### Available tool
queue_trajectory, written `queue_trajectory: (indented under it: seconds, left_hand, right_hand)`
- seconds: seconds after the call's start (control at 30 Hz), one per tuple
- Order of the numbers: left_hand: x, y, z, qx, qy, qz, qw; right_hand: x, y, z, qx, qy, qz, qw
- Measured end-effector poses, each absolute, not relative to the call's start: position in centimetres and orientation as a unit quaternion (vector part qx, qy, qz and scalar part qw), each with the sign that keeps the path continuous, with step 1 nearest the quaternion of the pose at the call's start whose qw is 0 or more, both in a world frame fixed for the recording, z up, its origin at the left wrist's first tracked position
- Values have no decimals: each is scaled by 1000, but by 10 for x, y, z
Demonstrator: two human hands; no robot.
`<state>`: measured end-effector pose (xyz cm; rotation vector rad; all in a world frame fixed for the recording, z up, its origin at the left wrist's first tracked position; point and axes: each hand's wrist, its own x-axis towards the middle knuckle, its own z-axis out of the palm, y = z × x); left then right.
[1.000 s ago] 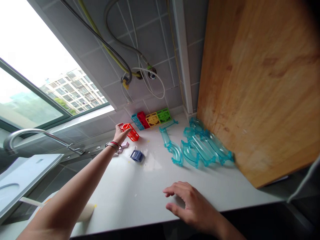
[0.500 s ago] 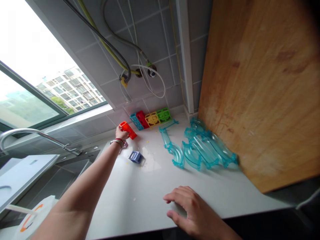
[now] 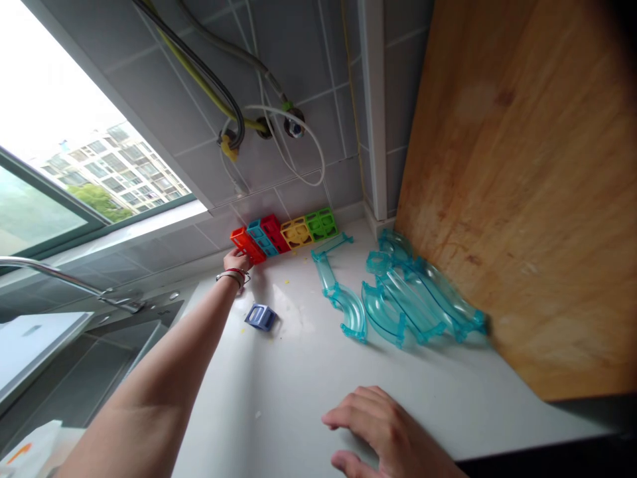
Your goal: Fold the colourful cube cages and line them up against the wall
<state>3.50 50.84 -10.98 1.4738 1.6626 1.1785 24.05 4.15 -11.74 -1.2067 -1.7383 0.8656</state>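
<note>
At the back of the white counter, my left hand (image 3: 237, 260) has its fingers on an orange-red hollow toy block (image 3: 248, 245). That block stands at the left end of a row by the wall, beside a blue block (image 3: 262, 238), a dark red block (image 3: 275, 233), a yellow block (image 3: 296, 232) and a green block (image 3: 321, 224). My right hand (image 3: 375, 428) hovers over the front of the counter, fingers apart and holding nothing. A small slate-blue block (image 3: 261, 317) lies alone, nearer to me than the row.
Clear teal track pieces (image 3: 398, 299) lie on the right of the counter (image 3: 293, 385), against a leaning wooden board (image 3: 517, 199). On the left are a sink with a faucet (image 3: 119, 300) and a window. Hoses (image 3: 213, 93) hang on the tiled wall.
My left hand has carried the orange-red block back toward the wall, to the left end of the row, beside the blue block. My right hand stays open over the counter; the view has shifted slightly.
</note>
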Motion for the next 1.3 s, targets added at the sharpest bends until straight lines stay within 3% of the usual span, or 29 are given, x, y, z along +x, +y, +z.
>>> queue_trajectory:
  seconds: [0.3,0.6,0.8,1.07,1.3]
  left_hand:
    - [43,521,-118,529,629,460,336]
    - [8,513,-93,576,650,431,246]
    - [-34,494,-65,640,678,301,202]
    - [-69,444,-73,674,700,111,206]
    - [-73,416,-66,701,692,98,141]
  right_hand:
    - [243,44,-122,-461,-700,363,407]
    - [245,40,-107,-478,-664,392,421]
    - [246,35,-103,-480,-631,426,436]
    - [246,34,-103,-476,-585,448,479]
    - [245,35,-104,-471,-570,451,499]
